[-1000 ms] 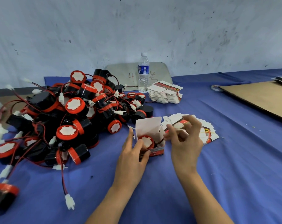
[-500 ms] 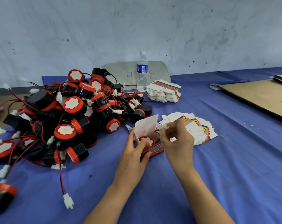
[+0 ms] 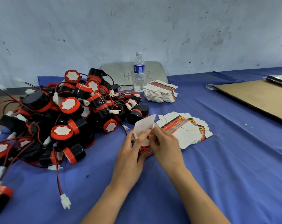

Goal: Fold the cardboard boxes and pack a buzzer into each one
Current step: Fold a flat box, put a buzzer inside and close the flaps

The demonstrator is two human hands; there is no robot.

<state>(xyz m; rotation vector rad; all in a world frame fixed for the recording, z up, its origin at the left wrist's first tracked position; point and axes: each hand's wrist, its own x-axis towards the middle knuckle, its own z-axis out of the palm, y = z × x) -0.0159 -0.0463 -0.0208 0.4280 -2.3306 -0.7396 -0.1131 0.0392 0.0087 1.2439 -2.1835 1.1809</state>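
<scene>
Both hands meet at the middle of the frame over a small cardboard box (image 3: pixel 143 135): the left hand (image 3: pixel 130 153) is wrapped around its left side, fingers closed on the wall, and the right hand (image 3: pixel 165 147) pinches at the box's open top from the right. Its white flap stands up above the fingers, and a buzzer (image 3: pixel 145 142) sits inside, only a bit of its red rim and white face showing between the hands (the rest is hidden). The box's printed side is red; its lettering is too small to read.

Just right of the hands lies a fanned spread of flat boxes (image 3: pixel 185 130), white with red and yellow printing, unreadable. A neater stack of flat boxes (image 3: pixel 160 93) sits further up the frame, beside a clear water bottle (image 3: pixel 139 72) with a blue label. Behind the bottle leans a pale board (image 3: pixel 120 73) with a handwritten "4" and a scrawl.

At left, a heap of buzzers (image 3: pixel 64 113), black with red caps and red-black wires, covers the blue tabletop (image 3: pixel 217 175). A brown cardboard sheet (image 3: pixel 258 96) lies at upper right.
</scene>
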